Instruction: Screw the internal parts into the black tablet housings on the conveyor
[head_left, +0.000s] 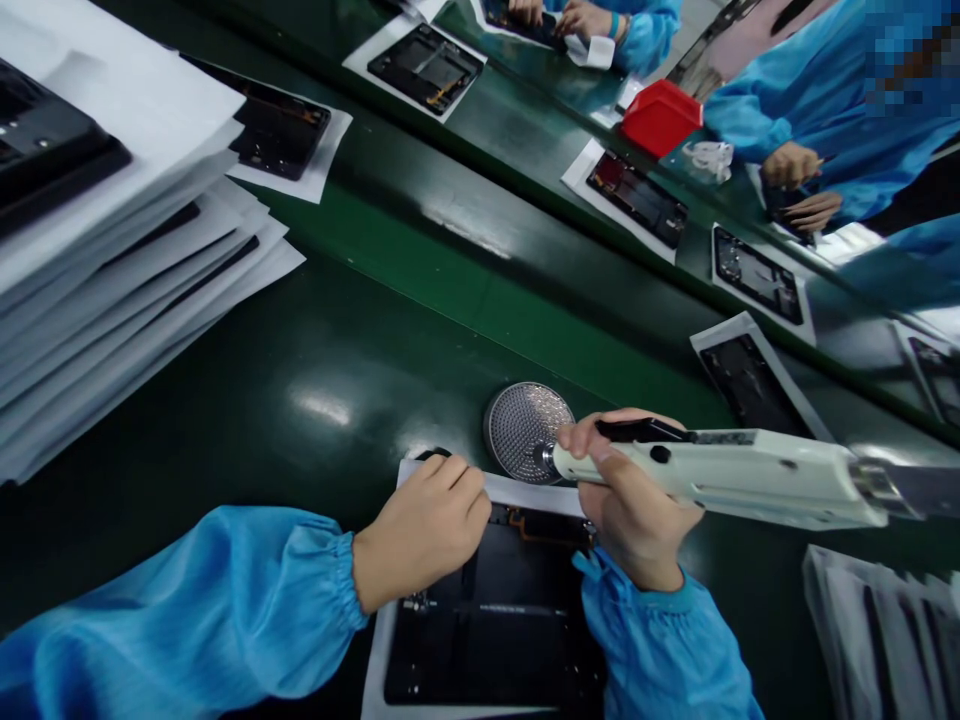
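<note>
My right hand (637,500) is wrapped round a pale electric screwdriver (765,470) with a black lever. The screwdriver's nose points left, its tip over a round dish (525,425) with rows of small holes, apparently a screw plate. My left hand (431,525) is curled, fingers bent down, above the upper left corner of an opened black tablet (495,620). Whatever those fingers hold is hidden. Under the tablet lies a white sheet (381,650). A small dark round thing (433,453) shows just behind my left hand.
A tall stack of white sheets (112,290) with tablets between them stands at left. More sheets (877,630) stand at lower right. Along the green conveyor lie several opened tablets (427,68). Co-workers' hands (795,170) work across the line near a red bin (661,117).
</note>
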